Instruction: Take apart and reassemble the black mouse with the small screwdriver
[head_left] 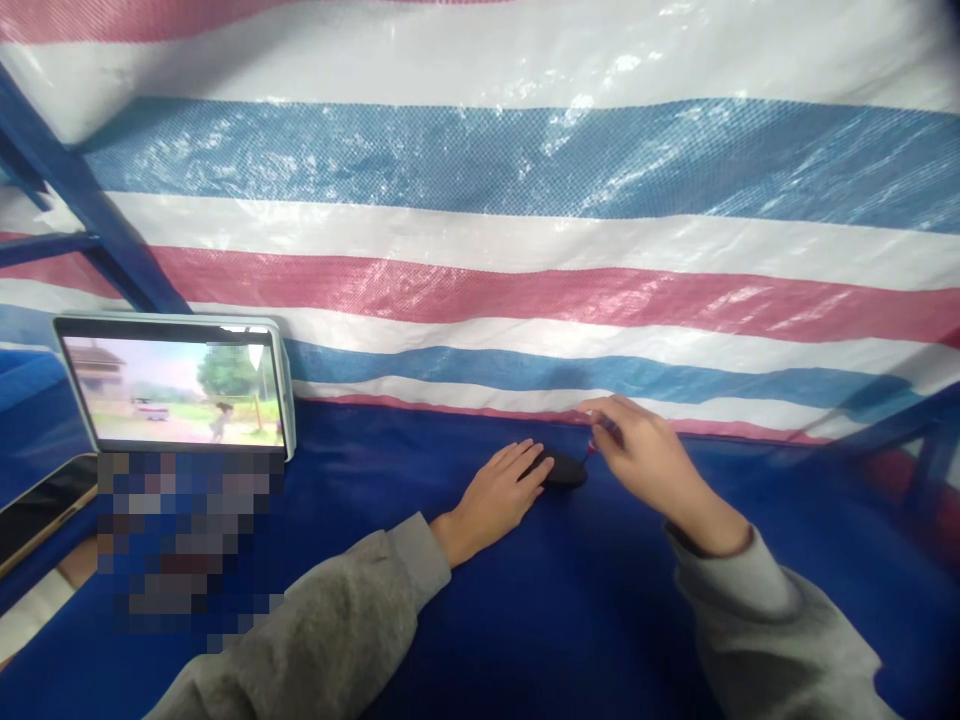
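Observation:
A flat black oval object lies on the blue surface. My left hand holds its left end, with the fingers stretched over the edge and top. Just off its right end, my right hand is raised with thumb and fingers pinched together. From that pinch a thin, small tool with a reddish-purple part slants down to the black object's right edge. Most of this tool is hidden by the fingers, and its kind cannot be made out.
At the left, a tablet or phone in a pale case stands upright, playing a cartoon. A dark phone lies beside it, near a pixelated patch. Behind hangs a striped plastic sheet. Blue metal bars rise at the left.

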